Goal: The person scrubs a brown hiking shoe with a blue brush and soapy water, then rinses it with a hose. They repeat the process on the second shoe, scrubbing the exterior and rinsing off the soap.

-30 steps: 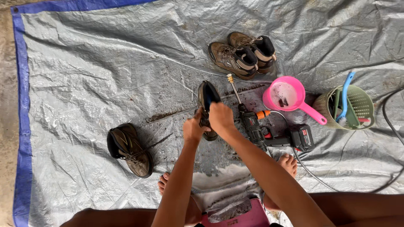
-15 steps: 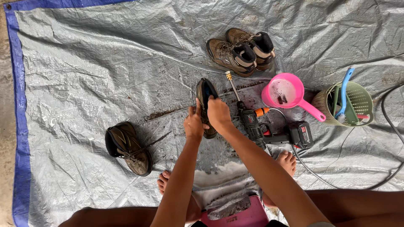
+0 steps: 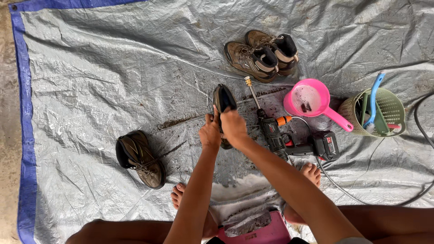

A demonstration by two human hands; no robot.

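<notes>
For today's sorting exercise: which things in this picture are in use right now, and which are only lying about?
In use:
left hand
right hand
dark shoe gripped by both hands

Lying about:
spray gun
pink scoop
green basket with brushes
pair of brown boots
single brown boot
grey tarp

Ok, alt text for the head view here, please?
Both hands, left hand and right hand, grip a dark shoe over a wet grey tarp. A cordless spray gun, pink scoop, green basket and three brown boots lie around.
</notes>
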